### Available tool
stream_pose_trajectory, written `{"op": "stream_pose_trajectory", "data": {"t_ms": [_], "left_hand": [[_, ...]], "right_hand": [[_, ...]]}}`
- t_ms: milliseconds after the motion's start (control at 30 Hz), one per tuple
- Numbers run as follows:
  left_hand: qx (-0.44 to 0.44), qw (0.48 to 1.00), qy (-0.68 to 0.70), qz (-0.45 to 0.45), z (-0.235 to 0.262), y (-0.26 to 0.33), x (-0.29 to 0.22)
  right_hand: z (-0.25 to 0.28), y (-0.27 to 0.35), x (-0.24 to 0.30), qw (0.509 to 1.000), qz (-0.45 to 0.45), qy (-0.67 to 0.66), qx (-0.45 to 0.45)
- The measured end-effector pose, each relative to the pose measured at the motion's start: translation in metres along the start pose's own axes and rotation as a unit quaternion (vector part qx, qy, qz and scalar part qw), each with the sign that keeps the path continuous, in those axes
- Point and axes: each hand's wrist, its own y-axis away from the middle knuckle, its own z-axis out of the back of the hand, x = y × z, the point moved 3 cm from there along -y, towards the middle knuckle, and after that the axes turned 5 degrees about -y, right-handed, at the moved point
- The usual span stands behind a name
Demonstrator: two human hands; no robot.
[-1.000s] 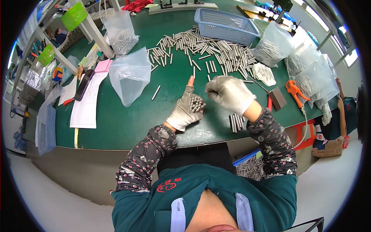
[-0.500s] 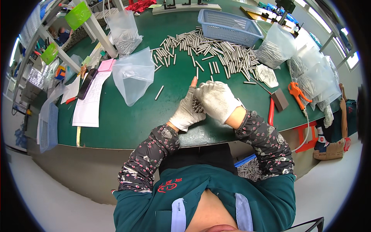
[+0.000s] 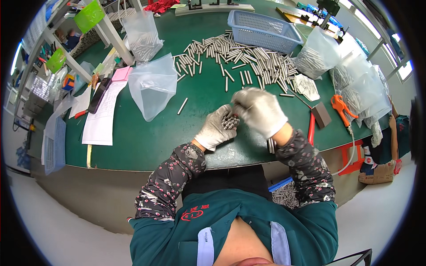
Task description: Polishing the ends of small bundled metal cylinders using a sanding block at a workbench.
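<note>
Grey knit gloves cover both hands over the green table (image 3: 146,142). Cupped palm-up near the table's front edge, the left hand (image 3: 216,129) has its fingers curled closed around a bundle of short metal rods (image 3: 230,121), whose round ends show in a tight cluster facing the other hand. Pressed against that bundle from the far side, the right hand (image 3: 259,111) bends its fingers down over the rod ends; whether it pinches a rod of its own cannot be told, since the glove hides the fingertips. Both wear dark flowered sleeves. Just beside the right wrist, a few rods stand in a small group (image 3: 271,145) at the table edge. Farther back a wide heap of loose rods (image 3: 239,60) lies spread across the table, with one stray rod (image 3: 182,106) apart from it toward the left. Behind the heap sits a blue plastic basket (image 3: 262,30). An open clear plastic bag (image 3: 153,86) slumps to the left of the hands, and filled clear bags (image 3: 355,84) are stacked at the right. Orange-handled pliers (image 3: 341,106) lie near those bags, and white paper sheets (image 3: 103,116) lie at the table's left end.
</note>
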Motion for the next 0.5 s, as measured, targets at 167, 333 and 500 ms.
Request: {"op": "stream_pose_trajectory", "data": {"t_ms": [167,333,500], "left_hand": [[-0.005,0.999,-0.047,-0.020,0.002,0.004,-0.013],[-0.004,0.997,-0.064,-0.031,0.001,0.002,-0.018],[0.012,0.999,-0.036,-0.020,0.003,0.004,-0.015]], "right_hand": [[0.028,0.008,-0.020,0.940,-0.132,-0.026,0.313],[0.003,0.047,-0.037,0.882,-0.152,0.086,0.438],[0.000,0.034,-0.028,0.973,-0.128,0.005,0.193]]}}
